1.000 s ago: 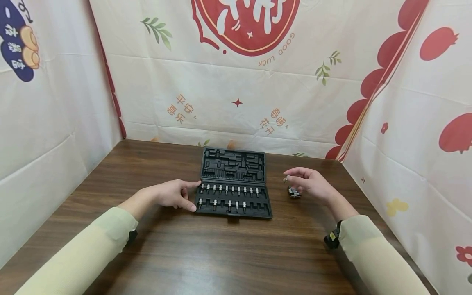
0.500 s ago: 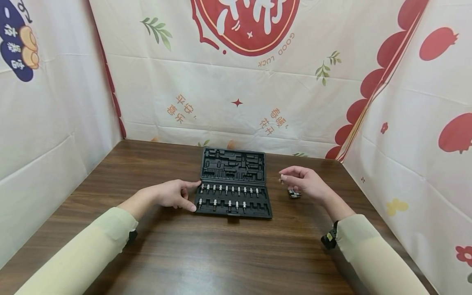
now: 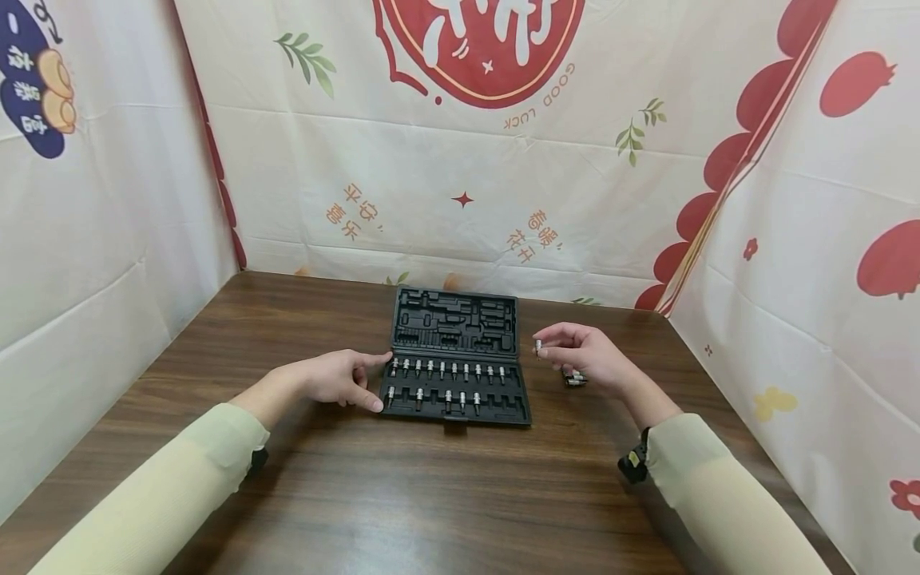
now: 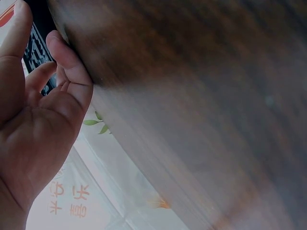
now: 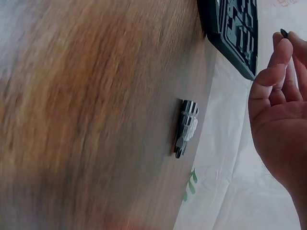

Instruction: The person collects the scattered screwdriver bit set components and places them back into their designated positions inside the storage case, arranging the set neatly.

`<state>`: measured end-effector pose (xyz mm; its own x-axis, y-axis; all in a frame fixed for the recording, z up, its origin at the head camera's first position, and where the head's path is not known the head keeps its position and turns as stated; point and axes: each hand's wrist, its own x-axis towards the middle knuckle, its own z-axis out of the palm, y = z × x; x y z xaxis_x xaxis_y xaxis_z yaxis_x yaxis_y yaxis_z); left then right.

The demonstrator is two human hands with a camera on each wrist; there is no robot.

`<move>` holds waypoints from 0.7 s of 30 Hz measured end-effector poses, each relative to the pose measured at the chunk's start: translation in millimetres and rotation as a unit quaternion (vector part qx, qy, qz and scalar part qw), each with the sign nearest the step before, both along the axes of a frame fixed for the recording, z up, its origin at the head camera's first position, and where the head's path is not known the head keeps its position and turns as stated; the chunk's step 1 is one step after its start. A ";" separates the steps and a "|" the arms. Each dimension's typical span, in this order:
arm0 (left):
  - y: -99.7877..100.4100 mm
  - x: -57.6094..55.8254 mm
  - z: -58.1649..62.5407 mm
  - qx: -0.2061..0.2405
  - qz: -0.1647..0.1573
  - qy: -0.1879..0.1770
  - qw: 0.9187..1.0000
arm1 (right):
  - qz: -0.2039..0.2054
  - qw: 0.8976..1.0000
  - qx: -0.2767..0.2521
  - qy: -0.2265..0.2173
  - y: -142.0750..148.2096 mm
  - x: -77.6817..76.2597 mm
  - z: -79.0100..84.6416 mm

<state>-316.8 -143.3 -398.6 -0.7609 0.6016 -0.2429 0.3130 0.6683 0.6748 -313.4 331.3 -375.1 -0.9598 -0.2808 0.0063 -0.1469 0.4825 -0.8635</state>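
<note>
A black bit socket case (image 3: 460, 413) lies unfolded on the table, its two-row tray holding several silver bit sockets (image 3: 420, 396). At the tray's left side my left hand (image 3: 338, 378) touches the edge, index finger by the hinge and thumb near the front corner, spread apart. Right of the case, my right hand (image 3: 585, 355) pinches one bit socket (image 3: 538, 346) between thumb and fingers above the table. In the right wrist view only its dark tip shows. Below that hand a small cluster of loose bit sockets (image 5: 187, 125) lies on the wood, partly hidden in the head view.
The brown wooden table (image 3: 402, 495) runs back to a printed white cloth (image 3: 417, 152), with more cloth on both sides. The case's raised lid (image 3: 456, 319), full of moulded recesses, stands behind the tray. Some slots at the front row's right show no socket.
My right hand has moved left toward the case with the pinched bit socket, away from the loose cluster. My left hand and the case have stayed put.
</note>
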 end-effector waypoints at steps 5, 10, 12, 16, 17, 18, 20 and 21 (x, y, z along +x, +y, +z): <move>0.4 1.9 1.4 0.000 -0.003 -0.001 1.000 | 0.000 1.000 0.020 0.006 -5.9 -0.9 -0.7; 0.0 1.9 1.6 -0.002 0.003 -0.002 1.000 | 0.005 1.000 0.026 -0.003 -10.9 -2.0 -3.4; -0.1 0.8 1.0 -0.001 0.005 -0.003 1.000 | 0.007 0.999 0.035 -0.004 -12.7 -2.6 -4.4; -0.5 -0.5 -0.4 0.002 0.004 -0.001 1.000 | 0.011 0.999 0.051 -0.007 -16.0 -3.9 -7.4; -0.6 -0.8 -0.6 0.002 0.004 -0.001 1.000 | 0.014 0.998 0.055 -0.007 -16.7 -4.3 -8.3; -0.6 -1.0 -0.8 0.001 0.004 0.000 1.000 | 0.014 0.998 0.059 -0.008 -17.6 -4.8 -9.4; -0.6 -1.0 -0.9 0.000 0.004 0.000 1.000 | 0.012 0.998 0.067 -0.011 -19.1 -5.6 -11.8; -0.7 -1.1 -1.0 0.000 0.004 0.000 1.000 | 0.013 0.997 0.072 -0.011 -19.7 -6.2 -13.2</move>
<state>-317.9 -144.0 -399.6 -0.7661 0.5951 -0.2427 0.3079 0.6713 0.6742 -319.5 311.6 -388.3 -0.9516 -0.3020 -0.0561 -0.1433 0.5980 -0.7886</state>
